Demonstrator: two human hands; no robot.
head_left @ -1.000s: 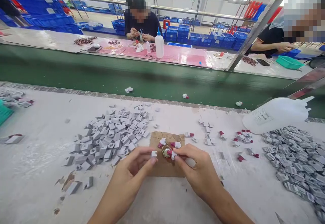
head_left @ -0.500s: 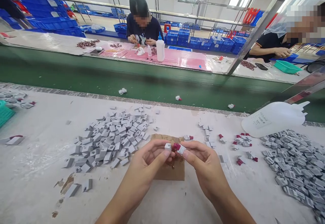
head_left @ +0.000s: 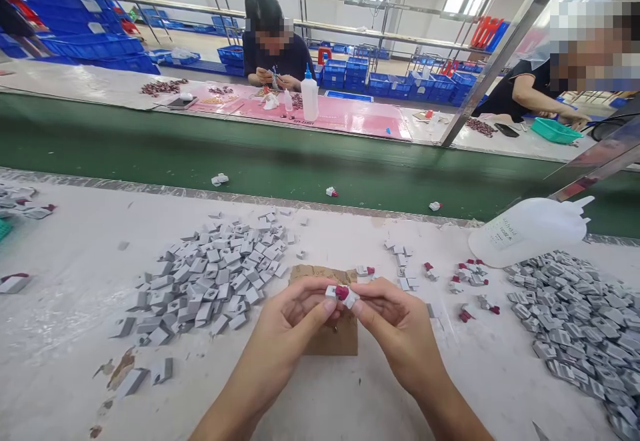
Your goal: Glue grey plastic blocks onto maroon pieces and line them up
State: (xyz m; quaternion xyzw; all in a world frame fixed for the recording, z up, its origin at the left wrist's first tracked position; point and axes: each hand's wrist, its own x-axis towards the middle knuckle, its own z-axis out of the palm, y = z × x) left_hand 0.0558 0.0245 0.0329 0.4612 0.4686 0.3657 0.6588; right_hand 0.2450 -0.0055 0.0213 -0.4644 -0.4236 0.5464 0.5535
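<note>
My left hand (head_left: 300, 318) pinches a small grey-white block (head_left: 331, 291) between thumb and fingertips. In my right hand (head_left: 393, 314) is a grey and dark-red piece (head_left: 350, 296), also pinched. The red end meets the block, and the two parts touch over a piece of brown cardboard (head_left: 330, 344). Left of my hands lies a heap of grey blocks (head_left: 210, 274). Several grey and red pieces (head_left: 470, 273) are scattered to the right.
A white plastic bottle (head_left: 525, 231) lies on its side beside a second heap of grey parts (head_left: 575, 328). Beyond the table edge runs a green conveyor belt (head_left: 150, 154) carrying a few small pieces. Two people sit across it, one near a glue bottle (head_left: 309, 98).
The red end of the right-hand piece has come up against the left-hand block, closing the gap. The small pieces on the belt appear further left.
</note>
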